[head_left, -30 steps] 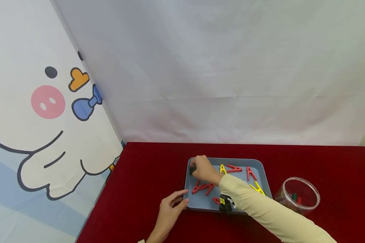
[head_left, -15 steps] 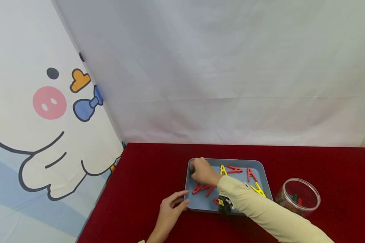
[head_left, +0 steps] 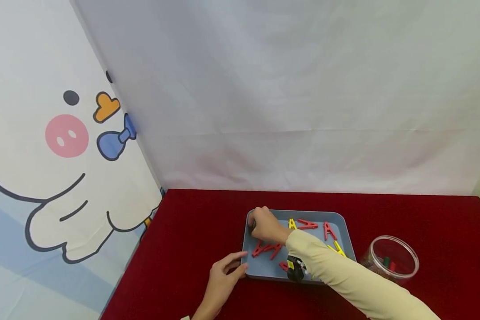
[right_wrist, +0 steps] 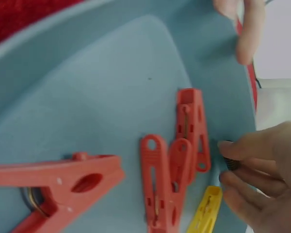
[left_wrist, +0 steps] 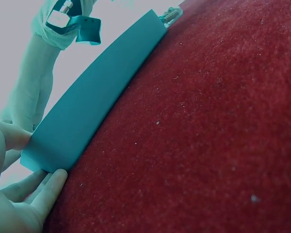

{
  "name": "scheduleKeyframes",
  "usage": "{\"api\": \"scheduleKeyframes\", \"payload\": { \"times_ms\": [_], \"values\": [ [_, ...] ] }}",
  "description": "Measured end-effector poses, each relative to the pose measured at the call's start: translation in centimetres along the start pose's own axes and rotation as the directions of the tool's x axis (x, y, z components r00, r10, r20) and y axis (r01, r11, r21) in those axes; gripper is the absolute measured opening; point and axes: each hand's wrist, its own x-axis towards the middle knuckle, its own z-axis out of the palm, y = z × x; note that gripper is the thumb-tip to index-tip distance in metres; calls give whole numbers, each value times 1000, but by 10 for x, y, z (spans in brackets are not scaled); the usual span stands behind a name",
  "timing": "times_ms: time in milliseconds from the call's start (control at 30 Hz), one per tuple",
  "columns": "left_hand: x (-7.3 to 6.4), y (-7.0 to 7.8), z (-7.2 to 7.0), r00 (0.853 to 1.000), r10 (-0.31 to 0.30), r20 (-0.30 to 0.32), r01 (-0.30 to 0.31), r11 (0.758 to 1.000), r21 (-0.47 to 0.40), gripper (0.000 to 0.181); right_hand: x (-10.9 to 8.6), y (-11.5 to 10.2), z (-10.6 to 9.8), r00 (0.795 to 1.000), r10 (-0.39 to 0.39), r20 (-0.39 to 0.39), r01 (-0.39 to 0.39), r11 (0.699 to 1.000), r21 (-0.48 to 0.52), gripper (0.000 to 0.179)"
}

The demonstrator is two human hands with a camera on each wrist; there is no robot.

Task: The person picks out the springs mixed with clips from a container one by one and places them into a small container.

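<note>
Inside the blue-grey tray (head_left: 261, 268) my right hand (head_left: 267, 226) is at the far left corner. Its fingertips pinch a small dark ridged piece (right_wrist: 231, 163), mostly covered by the fingers, so its kind is unclear. My left hand (head_left: 221, 281) holds the tray's near left corner, thumb and fingers bent against its wall; the left wrist view shows this hand (left_wrist: 14, 194) at the corner too. Several red clothes pegs (right_wrist: 157, 189) lie in the tray, some overlapping. A yellow clothes peg (right_wrist: 205, 211) lies close to the right hand's fingers.
Right of the tray stands a clear round jar (head_left: 394, 260) with red and green items inside. The right forearm (head_left: 344, 278) crosses above the tray and hides part of it. The table (head_left: 192, 231) has a dark red cloth; a pale curtain (head_left: 304, 89) hangs behind.
My right hand has turned slightly at the same corner, and the dark piece is now more hidden by its fingers in the head view. The left hand stays at the tray.
</note>
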Motion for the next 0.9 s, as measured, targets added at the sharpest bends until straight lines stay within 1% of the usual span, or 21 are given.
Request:
{"api": "scheduleKeyframes", "payload": {
  "times_ms": [133, 433, 700, 767, 900],
  "values": [
    [0, -1, 1, 1000, -1, 2, 1, 1000, 7, 33, 0, -1, -5, 1000, 12, 11, -13, 999, 46, 18],
    [0, 0, 1, 1000, 2, -1, -2, 1000, -6, 34, -8, -1, -12, 996, 81, 34, -84, 990, 112, 17],
    [0, -1, 1, 1000, 0, -1, 0, 1000, -8, 34, -18, -2, -19, 996, 88, 9, -88, 980, 176, 16],
    [0, -1, 1, 1000, 6, -4, -6, 1000, -6, 34, -21, -2, -21, 995, 100, 8, -99, 975, 197, 16],
    [0, -1, 1, 1000, 12, -10, -12, 1000, 4, 34, -26, -2, -23, 989, 148, 15, -148, 957, 248, 17]
  ]
}}
